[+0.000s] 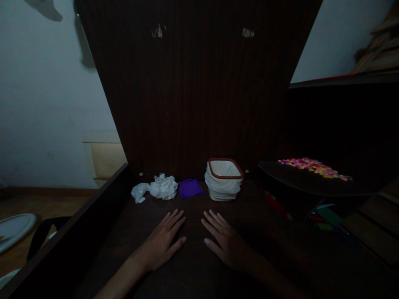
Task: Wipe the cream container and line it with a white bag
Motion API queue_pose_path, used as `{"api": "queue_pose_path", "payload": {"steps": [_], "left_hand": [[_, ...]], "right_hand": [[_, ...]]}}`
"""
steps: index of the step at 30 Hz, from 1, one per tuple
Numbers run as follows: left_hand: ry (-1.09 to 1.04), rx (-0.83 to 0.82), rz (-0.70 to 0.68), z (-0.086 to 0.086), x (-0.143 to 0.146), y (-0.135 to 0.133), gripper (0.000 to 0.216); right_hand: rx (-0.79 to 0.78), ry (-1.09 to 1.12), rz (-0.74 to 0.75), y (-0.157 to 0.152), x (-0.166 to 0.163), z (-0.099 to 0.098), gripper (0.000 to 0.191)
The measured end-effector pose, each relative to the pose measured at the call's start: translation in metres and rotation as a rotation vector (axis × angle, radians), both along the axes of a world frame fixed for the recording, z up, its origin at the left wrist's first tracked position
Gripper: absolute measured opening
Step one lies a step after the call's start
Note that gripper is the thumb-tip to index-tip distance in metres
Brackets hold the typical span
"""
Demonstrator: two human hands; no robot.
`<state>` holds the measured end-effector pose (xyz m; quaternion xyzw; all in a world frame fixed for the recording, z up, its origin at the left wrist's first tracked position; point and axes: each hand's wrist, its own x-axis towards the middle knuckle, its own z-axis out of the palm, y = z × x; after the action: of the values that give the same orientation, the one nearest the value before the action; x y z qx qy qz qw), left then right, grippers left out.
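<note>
One left hand (pixel 162 244) and one right hand (pixel 225 243) rest palm-down, fingers spread, on the dark surface (pixel 193 270). Beyond them, along its far edge, are the purple cloth (pixel 190 188), the bag-lined bin (pixel 222 189) and, near the left corner, the crumpled white heap (pixel 163 187).

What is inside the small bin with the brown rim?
Inside the bin, only a white liner shows along the far wall and sides. The near side hides the bottom, so I can't tell whether anything lies there.
</note>
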<state>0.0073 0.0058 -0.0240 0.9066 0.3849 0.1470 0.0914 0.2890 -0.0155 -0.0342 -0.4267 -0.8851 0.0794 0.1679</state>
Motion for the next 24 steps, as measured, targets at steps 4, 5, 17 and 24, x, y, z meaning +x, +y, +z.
{"api": "queue_pose_path", "payload": {"steps": [4, 5, 17, 24], "left_hand": [[0.009, -0.023, 0.006, 0.002, 0.001, 0.0, 0.055], [0.01, -0.031, 0.011, 0.003, 0.001, 0.0, 0.055], [0.066, -0.107, 0.044, 0.011, 0.006, -0.002, 0.059], [0.023, -0.121, 0.037, 0.011, 0.005, 0.0, 0.057]], "right_hand": [[0.069, 0.046, 0.017, 0.002, 0.002, -0.007, 0.05], [0.089, 0.058, 0.021, 0.003, 0.003, -0.009, 0.049], [0.553, 0.295, -0.091, 0.026, 0.013, 0.048, 0.028], [0.658, 0.209, -0.287, 0.058, 0.04, 0.091, 0.033]]}}
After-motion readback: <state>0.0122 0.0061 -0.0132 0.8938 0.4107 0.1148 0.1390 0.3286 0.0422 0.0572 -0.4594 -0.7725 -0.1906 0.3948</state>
